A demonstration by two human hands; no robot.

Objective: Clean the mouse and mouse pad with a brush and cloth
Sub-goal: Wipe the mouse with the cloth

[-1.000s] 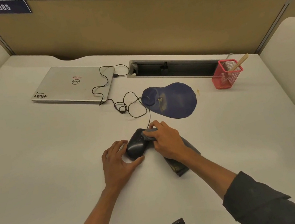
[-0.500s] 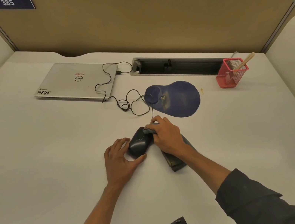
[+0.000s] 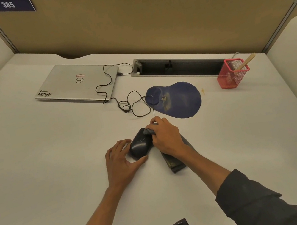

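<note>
Beyond both hands lies the mouse pad [image 3: 176, 100], thin and floppy, best pinned flat. Between them sits the mouse [image 3: 140, 146], light, hard, slippery: left hand [image 3: 121, 161] cups its flank, fingers relaxed; right hand [image 3: 164, 136] pinches the soft cloth [image 3: 148, 131] against its front.

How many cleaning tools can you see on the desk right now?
2. A dark cloth lies under the right hand, which rubs a bunched end of it on the mouse. A wooden-handled brush stands in the red mesh holder at the far right.
</note>
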